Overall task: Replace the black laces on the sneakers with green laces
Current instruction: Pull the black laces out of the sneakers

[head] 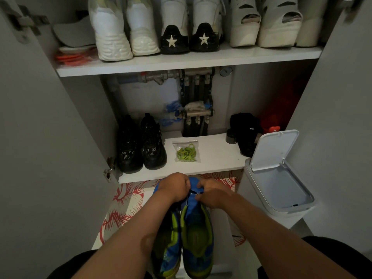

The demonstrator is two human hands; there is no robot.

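Two blue and green sneakers point(196, 234) lie side by side on the floor between my forearms, toes toward the cupboard. My left hand point(175, 186) curls over the front of the sneakers and grips there. My right hand point(211, 193) pinches the black lace point(194, 192) near the toe of the right sneaker. A clear bag of green laces point(186, 152) lies on the lowest cupboard shelf point(217, 156), beyond my hands.
A pair of black sneakers point(141, 146) stands left on the lowest shelf. A white bin point(277, 174) with its lid up sits at the right. Black items point(244, 131) fill the shelf's right end. White shoes point(141, 27) line the upper shelf. A red-patterned mat point(122, 200) covers the floor.
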